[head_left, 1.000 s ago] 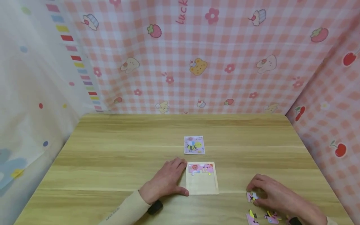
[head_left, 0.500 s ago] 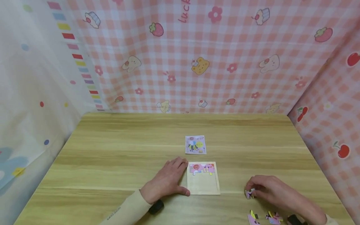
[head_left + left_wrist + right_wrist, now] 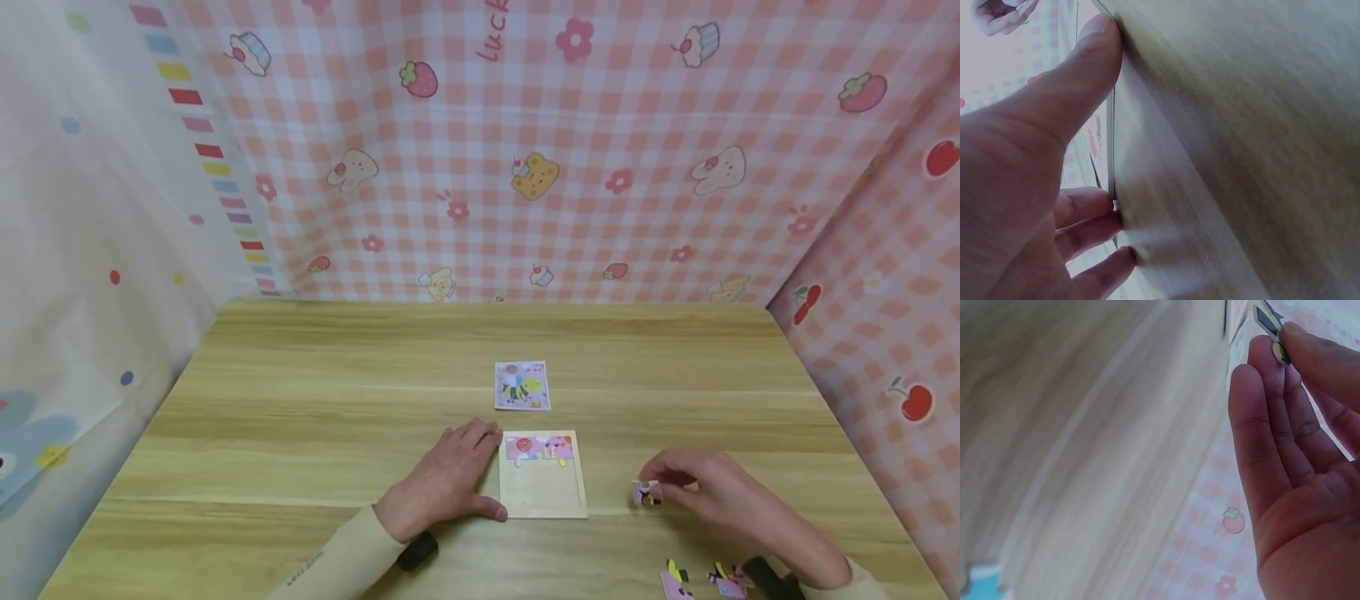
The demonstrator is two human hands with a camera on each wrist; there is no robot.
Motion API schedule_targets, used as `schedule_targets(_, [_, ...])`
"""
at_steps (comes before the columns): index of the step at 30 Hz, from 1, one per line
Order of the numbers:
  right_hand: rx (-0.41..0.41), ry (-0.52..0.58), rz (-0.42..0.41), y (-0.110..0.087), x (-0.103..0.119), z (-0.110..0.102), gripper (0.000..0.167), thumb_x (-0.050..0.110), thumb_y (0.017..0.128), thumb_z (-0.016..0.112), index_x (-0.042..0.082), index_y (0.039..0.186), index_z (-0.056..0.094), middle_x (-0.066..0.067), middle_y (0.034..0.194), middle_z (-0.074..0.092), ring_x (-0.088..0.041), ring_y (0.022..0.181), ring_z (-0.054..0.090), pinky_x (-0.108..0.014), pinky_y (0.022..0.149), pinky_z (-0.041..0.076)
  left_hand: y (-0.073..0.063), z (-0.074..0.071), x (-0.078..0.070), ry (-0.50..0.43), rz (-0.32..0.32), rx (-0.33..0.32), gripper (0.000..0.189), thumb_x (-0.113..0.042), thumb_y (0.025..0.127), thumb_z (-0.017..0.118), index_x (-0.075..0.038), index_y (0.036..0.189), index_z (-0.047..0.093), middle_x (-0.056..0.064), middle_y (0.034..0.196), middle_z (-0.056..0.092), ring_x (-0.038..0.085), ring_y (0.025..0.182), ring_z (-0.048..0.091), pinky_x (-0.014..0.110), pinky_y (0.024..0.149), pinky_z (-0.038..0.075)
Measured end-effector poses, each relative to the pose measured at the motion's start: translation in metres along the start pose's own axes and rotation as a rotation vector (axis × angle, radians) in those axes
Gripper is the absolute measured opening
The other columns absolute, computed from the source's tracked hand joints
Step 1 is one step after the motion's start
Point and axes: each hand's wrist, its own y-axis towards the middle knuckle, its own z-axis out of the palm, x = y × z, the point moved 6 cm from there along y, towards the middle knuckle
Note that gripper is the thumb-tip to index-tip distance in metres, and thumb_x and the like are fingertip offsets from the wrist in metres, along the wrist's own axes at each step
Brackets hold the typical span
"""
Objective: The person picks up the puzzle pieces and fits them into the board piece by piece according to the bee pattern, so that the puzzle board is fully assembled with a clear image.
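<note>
In the head view my right hand (image 3: pixel 723 492) pinches a pink, black and yellow jigsaw piece (image 3: pixel 643 494), to the right of a square wooden puzzle tray (image 3: pixel 542 496). The right wrist view shows the piece (image 3: pixel 1269 322) edge-on between thumb and fingertips. Along the tray's top lies a strip of fitted pink pieces (image 3: pixel 536 448); the lower part is bare wood. My left hand (image 3: pixel 447 479) lies spread beside the tray's left edge, thumb at the near corner and fingers at the far corner. In the left wrist view, its thumb (image 3: pixel 1088 78) rests along that edge.
A bee picture card (image 3: pixel 522 386) lies behind the tray. Near the front right, a pink and yellow jigsaw piece (image 3: pixel 677 581) lies beside another jigsaw piece (image 3: pixel 727 582), under the right forearm's side. A checked curtain (image 3: pixel 480 167) closes off the table's back.
My right hand has picked the jigsaw piece up from the table at the right and carried it left, towards the tray. The left hand stays at the tray's edge.
</note>
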Motion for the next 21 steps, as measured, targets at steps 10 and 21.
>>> schedule_targets(10, [-0.080, 0.003, -0.012, 0.016, 0.017, -0.001, 0.022, 0.005, 0.089, 0.080, 0.024, 0.096, 0.074, 0.019, 0.088, 0.068, 0.003, 0.079, 0.062, -0.022, 0.068, 0.058, -0.001, -0.001, -0.002, -0.013, 0.001, -0.003, 0.101, -0.059, 0.073, 0.088, -0.004, 0.148, 0.050, 0.011, 0.147, 0.051, 0.029, 0.139, 0.046, 0.057, 0.116, 0.039])
schedule_targets(21, [-0.148, 0.006, -0.117, 0.035, 0.034, 0.001, 0.031, -0.001, 0.086, 0.080, 0.027, 0.098, 0.074, 0.013, 0.096, 0.069, 0.000, 0.083, 0.064, -0.017, 0.069, 0.055, 0.000, 0.000, 0.000, -0.006, -0.002, 0.002, 0.101, -0.060, 0.073, 0.087, -0.003, 0.149, 0.050, 0.011, 0.147, 0.051, 0.028, 0.136, 0.047, 0.053, 0.116, 0.040])
